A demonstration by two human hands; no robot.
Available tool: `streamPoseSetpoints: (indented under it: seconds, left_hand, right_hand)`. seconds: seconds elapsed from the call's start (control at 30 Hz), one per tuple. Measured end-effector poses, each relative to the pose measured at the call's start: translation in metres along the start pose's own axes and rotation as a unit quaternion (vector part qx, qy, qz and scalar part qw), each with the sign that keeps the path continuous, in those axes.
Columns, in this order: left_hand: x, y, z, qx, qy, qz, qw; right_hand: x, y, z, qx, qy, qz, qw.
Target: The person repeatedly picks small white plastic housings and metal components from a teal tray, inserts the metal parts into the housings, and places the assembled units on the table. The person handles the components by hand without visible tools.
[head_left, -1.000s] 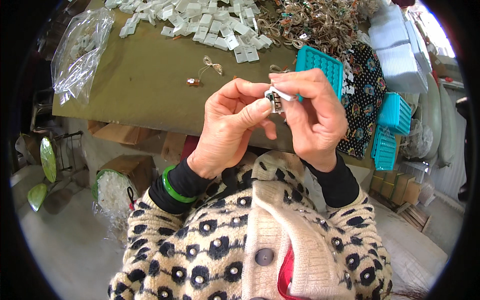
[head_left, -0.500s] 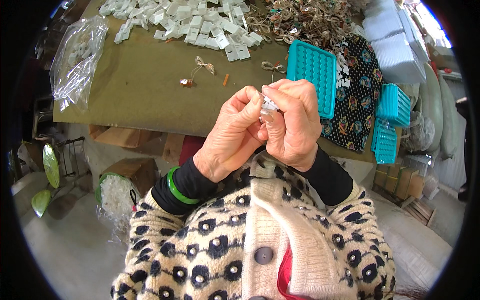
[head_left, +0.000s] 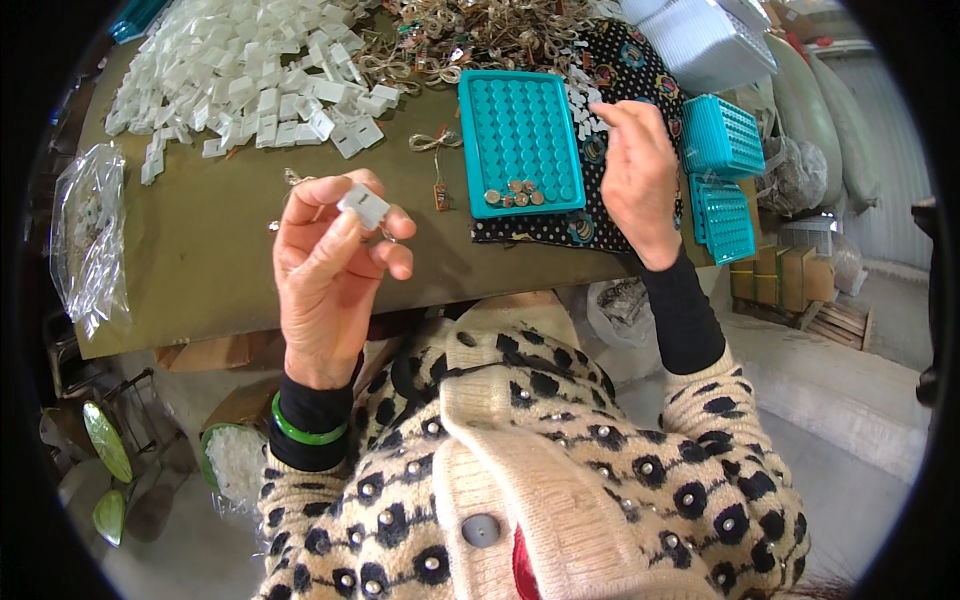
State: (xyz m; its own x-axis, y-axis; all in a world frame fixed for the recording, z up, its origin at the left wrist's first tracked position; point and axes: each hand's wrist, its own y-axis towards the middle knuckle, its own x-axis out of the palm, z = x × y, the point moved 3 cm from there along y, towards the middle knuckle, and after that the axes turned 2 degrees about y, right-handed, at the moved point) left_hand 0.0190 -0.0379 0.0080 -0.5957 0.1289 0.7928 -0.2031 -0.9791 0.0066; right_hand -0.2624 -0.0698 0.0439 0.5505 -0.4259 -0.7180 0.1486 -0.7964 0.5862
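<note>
My left hand [head_left: 325,265] is raised over the near part of the table, pinching a small white plastic case [head_left: 363,207] with a slot in its face between thumb and fingers. Out to the right, my right hand [head_left: 642,185] reaches over a dark patterned cloth, fingers apart, fingertips by small white plastic pieces [head_left: 583,110]. Between the hands lies a teal tray [head_left: 522,135] with rows of round pockets. Several round metal button cells [head_left: 515,193] sit at its near end. A small orange circuit board [head_left: 441,197] with a looped wire [head_left: 433,141] lies left of the tray.
White plastic cases [head_left: 240,70] are heaped at the far left, beside a tangle of wired boards [head_left: 480,35]. A clear plastic bag [head_left: 90,240] lies at the left edge. Stacked teal trays [head_left: 722,137] and white trays [head_left: 700,45] stand at the right of the patterned cloth [head_left: 640,60].
My hands, together before, have separated. The left has moved left with the white case; the right has moved away to the small white pieces. The view has shifted right, revealing button cells in the tray.
</note>
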Motion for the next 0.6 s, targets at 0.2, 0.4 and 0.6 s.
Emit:
streamPoseSetpoints:
  seconds: [0.2,0.4,0.6]
  left_hand:
    - [-0.007,0.001,-0.02,-0.012,0.087,0.026,0.996]
    - [-0.005,0.002,-0.032,-0.026,0.103,0.004,0.994]
    - [-0.006,0.003,-0.029,-0.034,0.109,0.017,0.993]
  right_hand:
    - [0.001,-0.035,0.02,-0.008,-0.009,-0.07,0.997]
    - [-0.01,-0.039,0.023,0.046,0.006,-0.056,0.997]
    - [-0.002,-0.04,0.024,0.015,-0.054,-0.08,0.995]
